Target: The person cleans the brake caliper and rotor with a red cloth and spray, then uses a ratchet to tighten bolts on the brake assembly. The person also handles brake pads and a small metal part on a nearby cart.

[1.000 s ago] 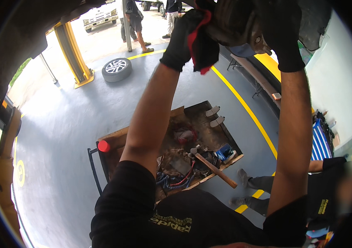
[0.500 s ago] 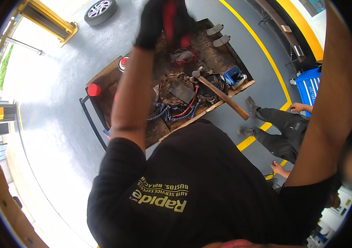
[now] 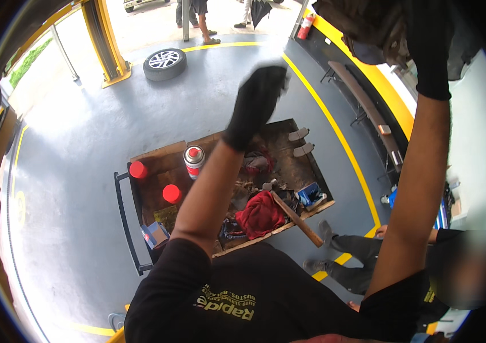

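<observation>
Head view: dark metal-looking part sat upper right, right hand against it; grip hidden, couldn't tell. Left hand blurred, nothing visible in it, finger opening unclear. Part looked heavy, stiff, maybe greasy; thick body seemed best hold.

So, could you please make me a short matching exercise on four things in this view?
Column one:
1. left hand
2. red cloth
3. wooden-handled hammer
4. spoked car wheel

Column two:
A. lying on the grey floor
B. handle jutting past the edge
C. gloved in black
D. crumpled on the cart

Pairs: 1-C, 2-D, 3-B, 4-A
</observation>
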Motion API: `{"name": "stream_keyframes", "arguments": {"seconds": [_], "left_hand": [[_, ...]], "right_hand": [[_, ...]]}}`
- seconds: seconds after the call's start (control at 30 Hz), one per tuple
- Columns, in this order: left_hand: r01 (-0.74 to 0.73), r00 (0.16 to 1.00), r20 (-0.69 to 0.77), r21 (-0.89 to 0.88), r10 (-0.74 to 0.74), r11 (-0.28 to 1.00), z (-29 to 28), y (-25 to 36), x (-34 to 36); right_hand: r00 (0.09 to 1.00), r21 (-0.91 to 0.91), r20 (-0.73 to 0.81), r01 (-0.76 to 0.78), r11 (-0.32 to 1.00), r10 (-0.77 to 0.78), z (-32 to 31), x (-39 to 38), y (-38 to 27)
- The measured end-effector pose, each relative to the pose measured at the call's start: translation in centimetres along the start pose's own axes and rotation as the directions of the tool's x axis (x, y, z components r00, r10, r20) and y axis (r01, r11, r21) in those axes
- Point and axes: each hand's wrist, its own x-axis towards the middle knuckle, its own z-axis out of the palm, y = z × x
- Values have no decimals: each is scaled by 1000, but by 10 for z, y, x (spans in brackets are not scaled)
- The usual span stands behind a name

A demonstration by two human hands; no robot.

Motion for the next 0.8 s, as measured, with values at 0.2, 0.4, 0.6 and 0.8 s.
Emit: {"name": "stream_keyframes", "arguments": {"seconds": [0.2,0.4,0.6,0.8], "left_hand": [[70,937,288,-707,196,704,-4,67,141],[162,906,353,-797,232,581,-10,38,162],[113,897,344,-785,278,609,-6,31,158],[97,894,340,-782,291,616,0,31,163]], "right_hand": [[966,92,257,-61,994,36,-34,15,-25],[919,-455,117,388,802,-378,-6,-1,12],[994,208,99,-68,976,48,-3,2,-7],[963,37,252,-111,993,98,-19,9,-17]]}}
